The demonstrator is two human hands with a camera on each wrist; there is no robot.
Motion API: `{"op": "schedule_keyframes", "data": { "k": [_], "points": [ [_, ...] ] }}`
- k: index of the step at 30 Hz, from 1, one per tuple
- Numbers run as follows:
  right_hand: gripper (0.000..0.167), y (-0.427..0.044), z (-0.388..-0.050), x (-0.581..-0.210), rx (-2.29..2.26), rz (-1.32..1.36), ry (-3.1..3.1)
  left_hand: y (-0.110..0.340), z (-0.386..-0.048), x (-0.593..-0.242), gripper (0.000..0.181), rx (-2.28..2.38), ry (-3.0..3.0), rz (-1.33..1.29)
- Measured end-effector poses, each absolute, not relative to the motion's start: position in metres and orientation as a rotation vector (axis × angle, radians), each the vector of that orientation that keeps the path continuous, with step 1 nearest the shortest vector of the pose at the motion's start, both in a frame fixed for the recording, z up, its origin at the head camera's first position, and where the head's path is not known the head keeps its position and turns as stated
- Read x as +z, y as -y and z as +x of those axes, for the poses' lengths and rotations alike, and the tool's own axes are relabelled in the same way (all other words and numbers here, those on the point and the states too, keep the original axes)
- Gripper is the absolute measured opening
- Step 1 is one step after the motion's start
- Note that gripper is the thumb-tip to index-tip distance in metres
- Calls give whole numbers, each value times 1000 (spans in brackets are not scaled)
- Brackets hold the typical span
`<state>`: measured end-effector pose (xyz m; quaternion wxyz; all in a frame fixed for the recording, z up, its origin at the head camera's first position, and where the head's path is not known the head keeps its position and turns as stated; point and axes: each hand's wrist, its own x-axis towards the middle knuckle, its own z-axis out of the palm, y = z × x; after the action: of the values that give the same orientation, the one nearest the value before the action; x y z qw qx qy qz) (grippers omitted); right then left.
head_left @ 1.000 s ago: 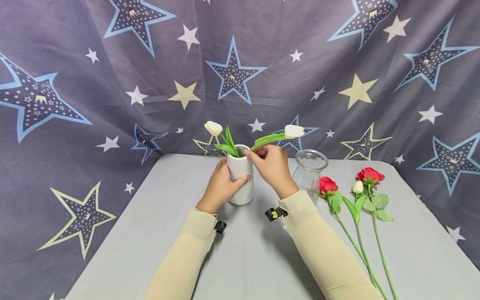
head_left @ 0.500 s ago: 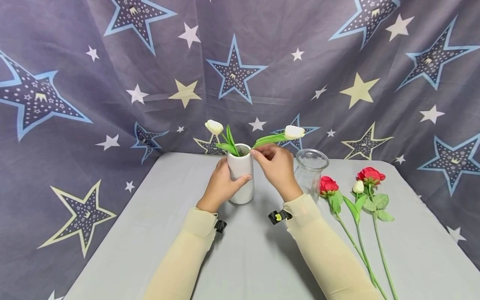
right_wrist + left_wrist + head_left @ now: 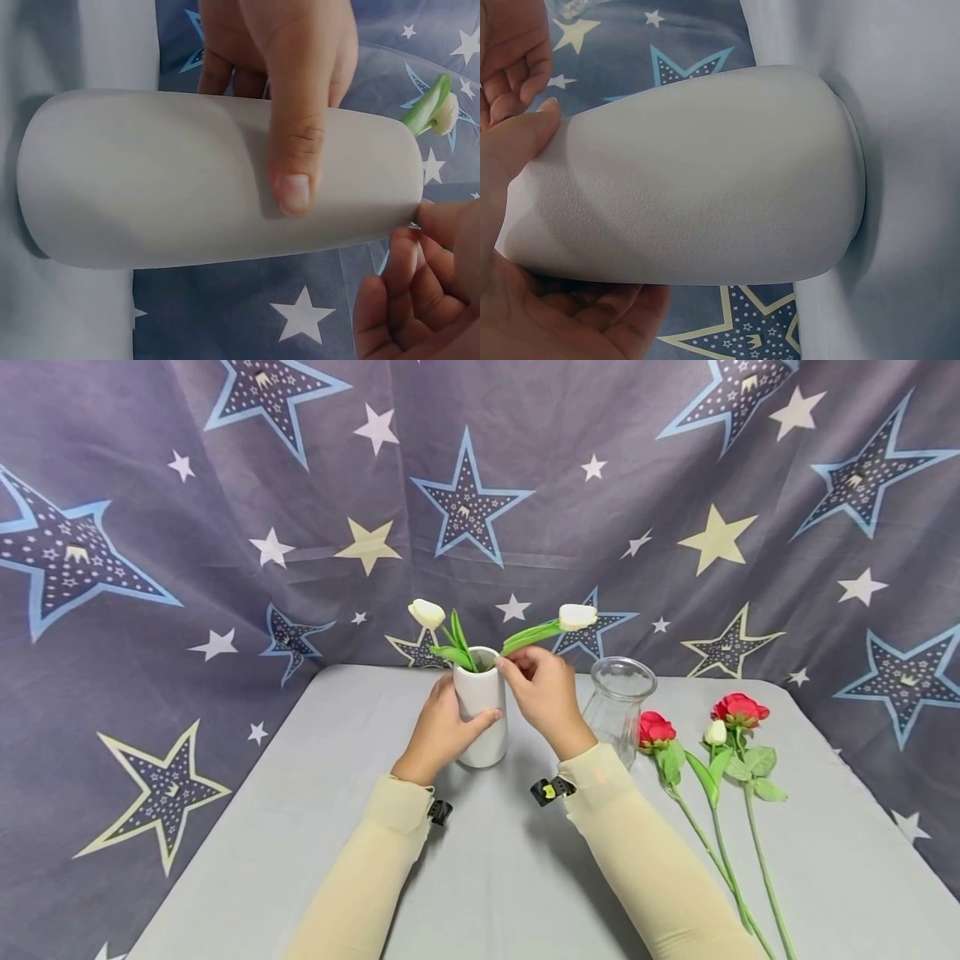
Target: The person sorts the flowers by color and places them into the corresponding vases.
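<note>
Purple-grey star-printed fabric backdrop [image 3: 510, 402] behind a grey cloth-covered tabletop [image 3: 247, 877], on which stands a matte white, tapering cylindrical vase [image 3: 483, 747], its body gripped by the left hand [image 3: 441, 735] while the right hand [image 3: 546, 689] pinches a green-leaved, white-headed artificial tulip [image 3: 547, 629] at the vase's upper end. The vase, probably ceramic, is judged rigid, smooth, moderately heavy and breakable, best held round its middle. The tulip should prove light and flexible, its petals easily dented, and is best taken by the stem, just below the leaves
</note>
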<state>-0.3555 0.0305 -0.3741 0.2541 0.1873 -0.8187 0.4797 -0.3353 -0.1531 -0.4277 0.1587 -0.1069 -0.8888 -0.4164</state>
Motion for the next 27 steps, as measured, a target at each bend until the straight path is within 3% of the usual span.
{"op": "schedule_keyframes", "data": {
  "k": [27],
  "points": [
    [32,-28,-356,-376,1304,378,2314,155,-335,-426,93,-1173,2536,-327]
  ]
}}
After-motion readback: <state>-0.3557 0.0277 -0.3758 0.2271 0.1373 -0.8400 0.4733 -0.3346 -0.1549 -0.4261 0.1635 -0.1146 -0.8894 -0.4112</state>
